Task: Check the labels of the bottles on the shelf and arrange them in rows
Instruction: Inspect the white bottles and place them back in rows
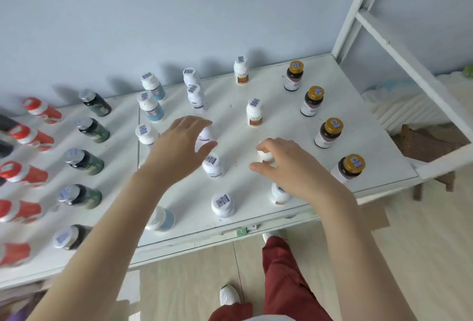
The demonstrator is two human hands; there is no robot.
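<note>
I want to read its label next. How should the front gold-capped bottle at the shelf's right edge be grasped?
Probably pinch the gold-capped bottle by its gold cap, coming from straight above. It stands upright with space around it, so the cap is free and the white label stays uncovered.

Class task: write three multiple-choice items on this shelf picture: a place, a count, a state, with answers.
1. Where do the red bottles stand?
A. far left of the shelf
B. right edge
C. the floor

2. How many gold-capped bottles are there?
A. two
B. four
C. six

3. The left hand is:
A. gripping a red bottle
B. a fist
C. open by a white bottle

1 A: they line the shelf's left end.
2 B: four stand in a line on the right.
3 C: its fingers are spread, not closed on the bottle.
</note>
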